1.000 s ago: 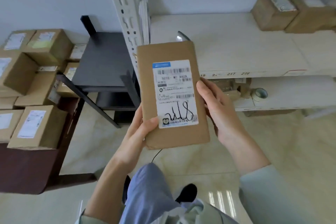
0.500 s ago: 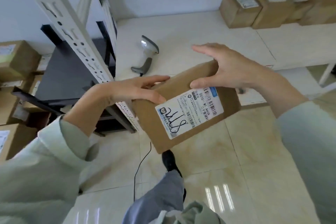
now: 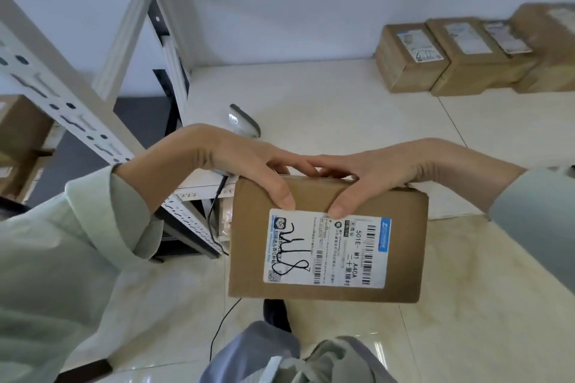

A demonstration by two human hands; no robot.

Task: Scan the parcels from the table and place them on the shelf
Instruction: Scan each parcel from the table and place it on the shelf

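Both hands grip the cardboard parcel (image 3: 326, 239) at its far edge: your left hand (image 3: 236, 165) and right hand (image 3: 382, 171) each pinch it, thumbs on the label side. It hangs in the air just short of the shelf's (image 3: 311, 102) front edge. Slide it in flat, clear of the barcode scanner (image 3: 245, 121), toward the row of boxes (image 3: 410, 59) at the back right corner.

Parcel (image 3: 401, 246): matt brown cardboard, smooth white paper label (image 3: 326, 250). Shelf board (image 3: 326, 109): cream, smooth, faint sheen. Upright (image 3: 59, 96): painted metal, probably. Floor (image 3: 466, 305): glossy tile. Sleeve (image 3: 56, 258): soft cloth.
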